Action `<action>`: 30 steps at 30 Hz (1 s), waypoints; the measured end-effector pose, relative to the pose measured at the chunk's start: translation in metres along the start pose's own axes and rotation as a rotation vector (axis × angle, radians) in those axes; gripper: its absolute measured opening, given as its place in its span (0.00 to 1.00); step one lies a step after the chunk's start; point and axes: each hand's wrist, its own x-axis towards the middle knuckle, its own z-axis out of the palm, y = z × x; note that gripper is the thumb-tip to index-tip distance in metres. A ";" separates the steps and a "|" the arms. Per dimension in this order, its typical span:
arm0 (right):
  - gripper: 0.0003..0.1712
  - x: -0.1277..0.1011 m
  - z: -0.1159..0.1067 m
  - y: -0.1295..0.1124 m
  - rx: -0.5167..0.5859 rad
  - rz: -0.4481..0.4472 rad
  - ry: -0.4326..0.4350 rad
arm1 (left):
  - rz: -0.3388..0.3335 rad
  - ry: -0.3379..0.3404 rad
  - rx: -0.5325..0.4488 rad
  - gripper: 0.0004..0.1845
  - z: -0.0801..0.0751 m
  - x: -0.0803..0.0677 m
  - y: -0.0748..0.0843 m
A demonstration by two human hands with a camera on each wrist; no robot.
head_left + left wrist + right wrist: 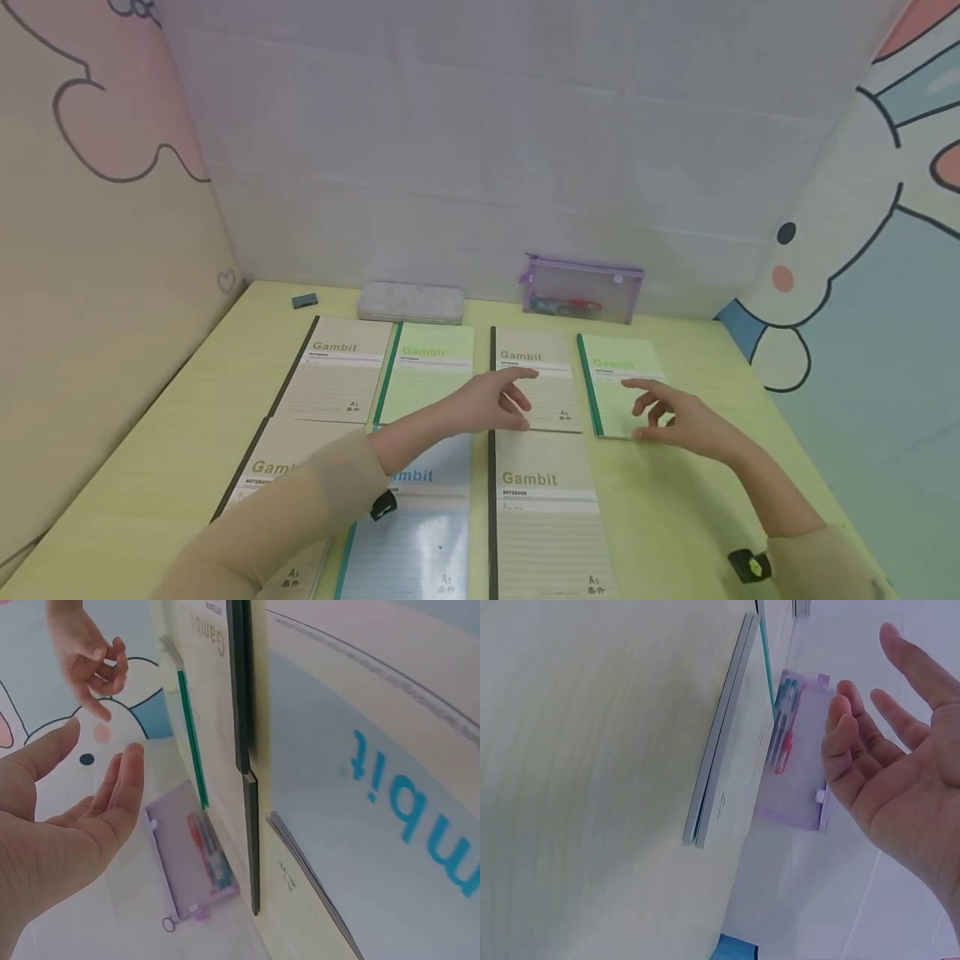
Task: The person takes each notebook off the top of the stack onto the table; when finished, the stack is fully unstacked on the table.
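On the far left of the yellow table point(150, 433), near the back wall, lies a small dark eraser point(304, 300), and next to it a grey pencil case point(410, 302); only the head view shows these two. In front of them the notebooks lie in rows: a beige notebook point(337, 371), a light green notebook point(427, 371), then the middle beige notebook point(536, 379), and in the near row a blue notebook point(420, 533) and another beige one point(547, 517).

My left hand point(491, 404) is over the near left corner of the middle beige notebook. Its fingers are relaxed and a little spread, and they hold nothing. I cannot tell from the head view if the fingertips touch the cover; the left wrist view shows the palm point(67, 825) open and in the air, with the fingers close together.

More to the right, my right hand point(671, 417) hovers at the right edge of the green-spine notebook point(618, 383). The fingers are loosely curled and apart, gripping nothing. The right wrist view shows this notebook point(735, 757) from the side, flat on the table, and my open fingers point(855, 750) beside it, not touching.

The purple transparent pouch point(581, 292) stands against the wall behind these notebooks. Inside it I see pens, red and teal. Nothing covers it.
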 end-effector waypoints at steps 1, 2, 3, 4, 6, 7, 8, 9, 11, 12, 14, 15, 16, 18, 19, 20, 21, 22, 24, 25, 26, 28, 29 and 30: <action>0.39 0.001 -0.004 0.004 -0.001 0.006 0.019 | 0.006 0.006 -0.012 0.41 0.001 0.004 0.002; 0.39 0.002 -0.007 0.007 -0.003 0.015 0.037 | 0.011 0.012 -0.025 0.42 0.001 0.007 0.004; 0.39 0.003 -0.010 0.011 -0.015 0.030 0.051 | 0.018 0.019 -0.030 0.42 0.002 0.011 0.006; 0.39 0.004 -0.013 0.015 -0.028 0.039 0.071 | 0.020 0.027 -0.035 0.42 0.003 0.015 0.007; 0.38 0.006 -0.017 0.023 -0.041 0.048 0.103 | 0.027 0.036 -0.053 0.43 0.005 0.023 0.009; 0.38 0.007 -0.019 0.027 -0.046 0.054 0.116 | 0.031 0.039 -0.064 0.43 0.007 0.027 0.011; 0.38 0.007 -0.021 0.030 -0.045 0.061 0.127 | 0.034 0.043 -0.072 0.44 0.008 0.031 0.011; 0.38 0.008 -0.023 0.033 -0.042 0.065 0.135 | 0.039 0.050 -0.078 0.44 0.010 0.036 0.011; 0.39 0.010 -0.026 0.041 -0.013 0.073 0.147 | 0.048 0.063 -0.101 0.45 0.013 0.044 0.011; 0.39 0.010 -0.027 0.044 0.001 0.079 0.154 | 0.053 0.068 -0.118 0.46 0.015 0.049 0.011; 0.39 0.010 -0.030 0.052 0.025 0.091 0.167 | 0.062 0.075 -0.150 0.46 0.019 0.058 0.010; 0.40 0.010 -0.031 0.056 0.032 0.098 0.173 | 0.063 0.079 -0.162 0.47 0.021 0.062 0.010; 0.40 0.011 -0.032 0.060 0.043 0.102 0.180 | 0.060 0.077 -0.180 0.47 0.023 0.066 0.010; 0.41 0.011 -0.035 0.066 0.042 0.116 0.186 | 0.048 0.078 -0.192 0.48 0.026 0.075 0.009; 0.42 0.011 -0.036 0.069 0.040 0.123 0.186 | 0.038 0.080 -0.192 0.48 0.028 0.079 0.008; 0.43 0.011 -0.037 0.072 0.039 0.131 0.183 | 0.028 0.082 -0.191 0.49 0.029 0.083 0.008; 0.44 0.012 -0.038 0.074 0.038 0.137 0.179 | 0.017 0.082 -0.188 0.49 0.030 0.086 0.008; 0.44 0.012 -0.039 0.077 0.038 0.143 0.175 | 0.006 0.082 -0.185 0.50 0.031 0.090 0.007; 0.45 0.014 -0.040 0.081 0.036 0.154 0.164 | -0.014 0.084 -0.174 0.51 0.033 0.097 0.007; 0.46 0.014 -0.040 0.082 0.042 0.152 0.159 | -0.024 0.080 -0.173 0.52 0.034 0.100 0.006; 0.46 0.015 -0.040 0.084 0.049 0.149 0.155 | -0.029 0.074 -0.168 0.53 0.035 0.103 0.005; 0.46 0.016 -0.039 0.087 0.057 0.143 0.149 | -0.036 0.064 -0.141 0.54 0.038 0.108 0.002; 0.46 0.017 -0.039 0.089 0.061 0.142 0.145 | -0.035 0.058 -0.120 0.54 0.040 0.111 0.000; 0.46 0.018 -0.038 0.091 0.070 0.143 0.139 | -0.032 0.051 -0.098 0.55 0.041 0.114 -0.002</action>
